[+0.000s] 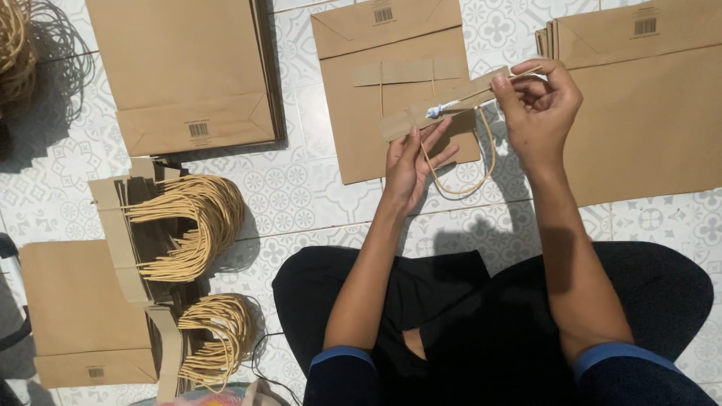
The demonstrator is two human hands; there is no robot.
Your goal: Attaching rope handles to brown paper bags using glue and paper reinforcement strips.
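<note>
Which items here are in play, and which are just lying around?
In play:
- left hand and right hand, holding a cardboard handle strip with a twisted paper cord loop
- flat brown bag beneath, one strip already on it

Lying about:
- bag stacks at upper left, right, lower left
- piles of finished handles
- cord bundle

Handle bundles (192, 225), patterned floor tiles (301, 188)

free: tiled floor (301, 188) between knees and bag | blocked: handle stacks (192, 225) left, paper bags (647, 113) right, flat bag (391, 128) ahead
</note>
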